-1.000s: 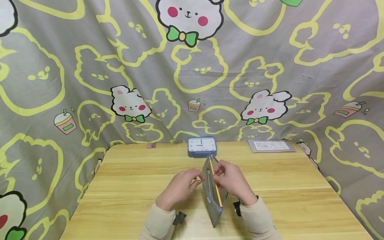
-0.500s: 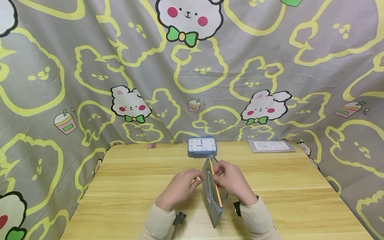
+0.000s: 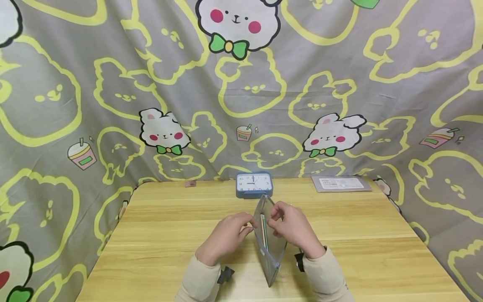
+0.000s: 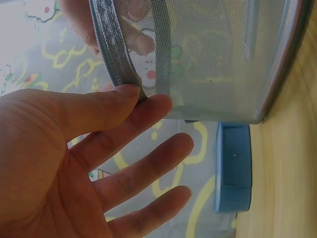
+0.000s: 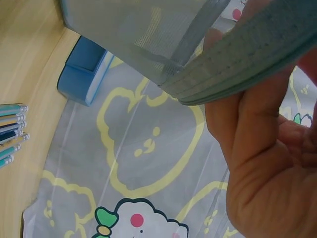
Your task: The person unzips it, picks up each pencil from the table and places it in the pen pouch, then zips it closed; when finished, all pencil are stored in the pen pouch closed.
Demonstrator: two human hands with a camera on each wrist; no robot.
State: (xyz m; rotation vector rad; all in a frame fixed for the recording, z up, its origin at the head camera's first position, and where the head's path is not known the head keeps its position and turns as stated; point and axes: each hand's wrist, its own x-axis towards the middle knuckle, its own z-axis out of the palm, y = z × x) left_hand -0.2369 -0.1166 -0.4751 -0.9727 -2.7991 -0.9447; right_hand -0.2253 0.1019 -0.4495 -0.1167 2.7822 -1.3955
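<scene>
A grey mesh zipper pouch (image 3: pixel 271 269) stands on its edge on the table, its mouth spread. Slim pencils (image 3: pixel 265 235), orange and green, lie inside it. My left hand (image 3: pixel 228 235) pinches the zipper rim between thumb and index finger; the other fingers reach out straight in the left wrist view. On the opposite rim, my right hand (image 3: pixel 291 226) grips the zipper edge (image 5: pixel 237 72), its fingertips partly hidden behind the band. Several pencils with white ends (image 5: pixel 12 131) lie on the table at the left of the right wrist view; the head view does not show them.
A blue alarm clock (image 3: pixel 254 184) stands at the back of the table, just behind the pouch. To its right lies a flat labelled packet (image 3: pixel 341 184). A small pinkish piece (image 3: pixel 190 183) is at the back left. A patterned curtain (image 3: pixel 241 96) encloses the wooden table (image 3: pixel 162 235).
The orange pencil that lay across the pouch's mouth has dropped inside, beside the green one. Both hands have stayed nearly in place.
</scene>
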